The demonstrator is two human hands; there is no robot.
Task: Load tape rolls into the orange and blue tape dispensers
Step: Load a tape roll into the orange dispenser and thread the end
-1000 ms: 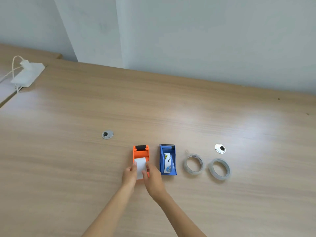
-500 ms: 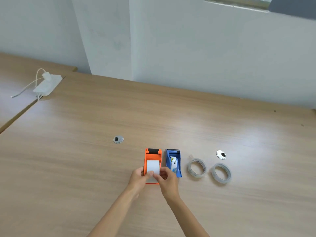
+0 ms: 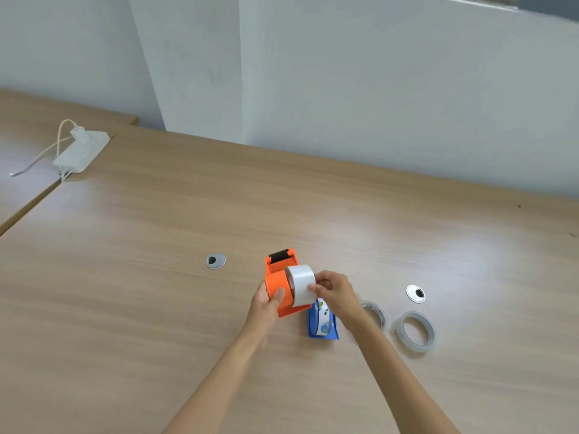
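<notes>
The left hand point(image 3: 266, 303) wraps around the side of the orange dispenser point(image 3: 282, 285), thumb pressed on its flank, holding it tipped up off the bench point(image 3: 156, 308) so that its open side faces the other hand; that grip looks meant to steady the body while something is worked at the hub. The right hand point(image 3: 333, 291) pinches the edge of a wide white roll point(image 3: 302, 285) between thumb and fingertips, and the roll sits half out of the orange dispenser, on its right side; whether it is going in or coming out cannot be told from this view. Just below and to the right of the orange dispenser, the blue dispenser point(image 3: 322, 324) lies flat on the bench, partly hidden by the right wrist, with a printed label showing inside it. Further right of the orange dispenser, two clear tape rolls lie flat: the nearer tape roll point(image 3: 376, 313) is half covered by the right forearm, and the farther tape roll point(image 3: 415, 332) lies beside it, apart from it. Both wait within easy reach, likely so they can be picked up one at a time once a dispenser is ready.
</notes>
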